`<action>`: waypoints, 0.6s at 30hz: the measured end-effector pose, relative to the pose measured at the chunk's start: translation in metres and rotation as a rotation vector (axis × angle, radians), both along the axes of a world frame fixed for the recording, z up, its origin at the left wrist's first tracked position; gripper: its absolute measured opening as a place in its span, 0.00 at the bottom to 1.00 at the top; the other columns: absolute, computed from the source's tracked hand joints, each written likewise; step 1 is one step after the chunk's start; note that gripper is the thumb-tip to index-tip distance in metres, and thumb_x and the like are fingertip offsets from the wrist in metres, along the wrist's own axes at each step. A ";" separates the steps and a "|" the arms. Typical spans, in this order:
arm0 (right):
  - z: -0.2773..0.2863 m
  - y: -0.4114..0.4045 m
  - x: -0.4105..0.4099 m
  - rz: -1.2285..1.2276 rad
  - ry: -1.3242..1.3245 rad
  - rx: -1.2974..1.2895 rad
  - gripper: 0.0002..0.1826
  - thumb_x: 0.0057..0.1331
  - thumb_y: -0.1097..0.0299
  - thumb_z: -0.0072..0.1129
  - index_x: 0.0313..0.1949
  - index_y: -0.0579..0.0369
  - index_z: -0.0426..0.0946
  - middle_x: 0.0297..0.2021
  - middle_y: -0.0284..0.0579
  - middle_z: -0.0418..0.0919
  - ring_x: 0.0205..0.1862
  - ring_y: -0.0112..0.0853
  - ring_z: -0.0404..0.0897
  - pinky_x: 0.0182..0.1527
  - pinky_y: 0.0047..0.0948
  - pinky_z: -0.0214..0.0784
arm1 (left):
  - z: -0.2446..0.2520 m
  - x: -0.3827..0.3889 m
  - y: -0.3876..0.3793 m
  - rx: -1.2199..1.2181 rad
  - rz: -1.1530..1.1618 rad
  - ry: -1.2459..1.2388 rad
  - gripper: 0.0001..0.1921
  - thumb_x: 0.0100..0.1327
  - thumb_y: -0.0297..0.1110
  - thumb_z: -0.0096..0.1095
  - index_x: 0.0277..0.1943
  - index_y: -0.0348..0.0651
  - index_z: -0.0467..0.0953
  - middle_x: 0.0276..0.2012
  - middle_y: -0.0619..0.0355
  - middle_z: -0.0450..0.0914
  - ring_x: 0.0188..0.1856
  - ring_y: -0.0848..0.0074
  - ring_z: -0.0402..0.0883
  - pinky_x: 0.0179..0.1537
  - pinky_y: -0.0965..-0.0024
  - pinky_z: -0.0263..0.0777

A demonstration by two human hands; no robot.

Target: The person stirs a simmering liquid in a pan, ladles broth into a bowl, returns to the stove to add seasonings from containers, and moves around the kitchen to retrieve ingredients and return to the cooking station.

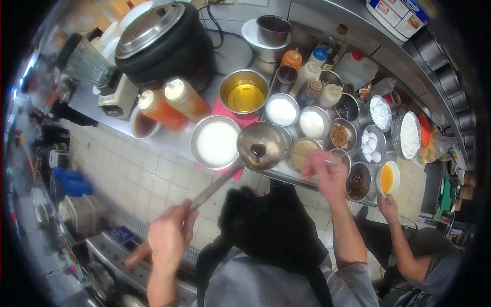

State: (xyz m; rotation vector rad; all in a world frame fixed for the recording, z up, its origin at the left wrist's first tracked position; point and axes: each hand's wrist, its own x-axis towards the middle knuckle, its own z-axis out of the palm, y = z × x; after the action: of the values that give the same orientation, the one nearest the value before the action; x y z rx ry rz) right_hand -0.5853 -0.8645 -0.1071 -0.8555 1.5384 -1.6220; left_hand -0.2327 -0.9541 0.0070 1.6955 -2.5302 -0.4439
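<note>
My left hand (170, 230) grips the long handle of a ladle (274, 151). Its wide metal bowl hangs level at the counter's front edge and holds a small dark liquid pool and a pale patch. Over a metal tub of tan powder (301, 149), my right hand (326, 172) pinches a thin metal utensil (330, 163), blurred, its tip hard to make out. Left of the ladle stands a steel bowl of white liquid (216, 142). Behind it is a steel pot of yellow oil (247, 96). Tubs of white powder (282, 110) and a white grated-looking ingredient (314, 122) are near.
Squeeze bottles (163, 109) and a black soup kettle (165, 50) stand leftward. Rightward are eggs (371, 147), flour (410, 136) and dark sauce (358, 180). A co-worker's hand (388, 207) holds a bowl of beaten egg (387, 178). A stove (111, 249) is behind me.
</note>
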 end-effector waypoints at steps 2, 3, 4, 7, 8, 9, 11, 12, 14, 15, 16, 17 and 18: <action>0.007 -0.010 0.020 0.101 0.239 0.042 0.10 0.77 0.73 0.59 0.53 0.62 0.84 0.38 0.45 0.86 0.34 0.30 0.86 0.34 0.27 0.81 | 0.000 0.000 0.001 0.008 0.002 0.006 0.12 0.66 0.36 0.71 0.51 0.45 0.86 0.35 0.52 0.86 0.34 0.54 0.86 0.35 0.55 0.79; 0.024 -0.014 0.023 0.206 0.454 0.092 0.10 0.76 0.73 0.61 0.53 0.61 0.85 0.40 0.44 0.86 0.35 0.29 0.86 0.37 0.27 0.81 | 0.001 0.001 0.001 0.011 0.005 0.008 0.12 0.66 0.36 0.71 0.51 0.45 0.86 0.36 0.52 0.86 0.35 0.54 0.86 0.35 0.55 0.79; 0.023 -0.015 0.023 0.218 0.546 0.022 0.10 0.76 0.73 0.61 0.53 0.62 0.85 0.40 0.44 0.86 0.35 0.28 0.86 0.37 0.26 0.80 | 0.001 0.002 0.002 0.011 0.010 0.007 0.12 0.66 0.36 0.71 0.51 0.45 0.86 0.36 0.52 0.86 0.34 0.54 0.86 0.35 0.55 0.79; 0.017 -0.011 0.017 0.169 0.617 -0.112 0.10 0.77 0.73 0.60 0.52 0.64 0.84 0.38 0.45 0.85 0.34 0.26 0.84 0.37 0.24 0.79 | 0.001 0.006 0.002 -0.007 0.024 0.000 0.12 0.66 0.36 0.71 0.51 0.45 0.86 0.36 0.52 0.86 0.34 0.53 0.86 0.35 0.55 0.78; 0.010 -0.006 0.011 0.102 0.508 -0.097 0.10 0.77 0.73 0.60 0.52 0.65 0.84 0.38 0.45 0.85 0.33 0.26 0.84 0.36 0.23 0.78 | 0.000 0.010 0.002 -0.020 0.028 -0.003 0.12 0.66 0.35 0.71 0.51 0.44 0.86 0.36 0.52 0.86 0.34 0.53 0.86 0.35 0.54 0.78; 0.004 -0.002 0.006 0.035 0.400 -0.083 0.11 0.77 0.73 0.59 0.53 0.66 0.83 0.38 0.44 0.85 0.33 0.25 0.83 0.36 0.23 0.78 | -0.001 0.014 0.003 -0.033 0.032 -0.006 0.13 0.67 0.35 0.71 0.51 0.44 0.86 0.36 0.52 0.86 0.33 0.53 0.85 0.35 0.54 0.78; -0.003 -0.006 -0.004 -0.088 0.160 0.018 0.11 0.78 0.73 0.58 0.54 0.66 0.82 0.36 0.44 0.84 0.32 0.24 0.83 0.35 0.23 0.77 | -0.002 0.022 0.005 -0.071 0.062 -0.014 0.13 0.67 0.35 0.71 0.52 0.44 0.86 0.36 0.51 0.86 0.33 0.53 0.85 0.35 0.54 0.78; -0.008 -0.009 -0.008 -0.150 0.037 0.068 0.12 0.79 0.72 0.57 0.54 0.67 0.82 0.36 0.44 0.84 0.32 0.24 0.83 0.35 0.23 0.77 | -0.001 0.027 0.005 -0.090 0.077 -0.021 0.13 0.67 0.35 0.71 0.53 0.43 0.86 0.36 0.51 0.86 0.33 0.52 0.85 0.35 0.53 0.78; -0.029 -0.011 -0.013 -0.106 0.027 0.114 0.13 0.79 0.70 0.56 0.56 0.65 0.81 0.35 0.41 0.84 0.32 0.23 0.83 0.33 0.22 0.77 | 0.002 0.031 0.005 -0.079 0.109 -0.002 0.14 0.67 0.33 0.71 0.53 0.42 0.86 0.36 0.49 0.86 0.32 0.52 0.85 0.34 0.55 0.77; -0.040 -0.013 -0.011 -0.087 0.012 0.139 0.13 0.79 0.69 0.57 0.55 0.64 0.81 0.34 0.41 0.84 0.32 0.23 0.83 0.33 0.22 0.76 | 0.005 0.031 0.004 -0.084 0.115 -0.011 0.14 0.67 0.32 0.71 0.53 0.41 0.86 0.36 0.49 0.86 0.32 0.52 0.85 0.34 0.55 0.77; -0.050 -0.015 -0.008 -0.068 -0.002 0.165 0.13 0.79 0.69 0.57 0.55 0.64 0.81 0.33 0.40 0.84 0.31 0.23 0.83 0.32 0.22 0.76 | 0.006 0.032 0.003 -0.088 0.122 -0.020 0.14 0.66 0.32 0.71 0.53 0.41 0.86 0.37 0.48 0.86 0.32 0.52 0.85 0.34 0.56 0.77; -0.059 -0.017 -0.004 -0.040 0.024 0.213 0.13 0.80 0.68 0.56 0.56 0.63 0.81 0.35 0.39 0.84 0.32 0.23 0.82 0.33 0.22 0.75 | 0.005 0.033 0.003 -0.096 0.119 -0.014 0.14 0.66 0.32 0.71 0.53 0.40 0.86 0.37 0.48 0.86 0.32 0.52 0.85 0.34 0.56 0.77; -0.065 -0.020 -0.001 -0.021 0.053 0.209 0.13 0.80 0.68 0.56 0.56 0.63 0.81 0.35 0.39 0.84 0.32 0.22 0.82 0.33 0.22 0.75 | 0.004 0.035 0.003 -0.104 0.117 -0.007 0.14 0.66 0.31 0.71 0.53 0.40 0.86 0.37 0.48 0.87 0.31 0.52 0.85 0.34 0.56 0.77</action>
State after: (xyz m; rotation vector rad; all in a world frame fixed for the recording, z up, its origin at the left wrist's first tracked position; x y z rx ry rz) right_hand -0.5860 -0.8841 -0.1720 -0.7751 1.7241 -1.4321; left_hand -0.1974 -0.9513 0.0114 1.7972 -2.3965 -0.2939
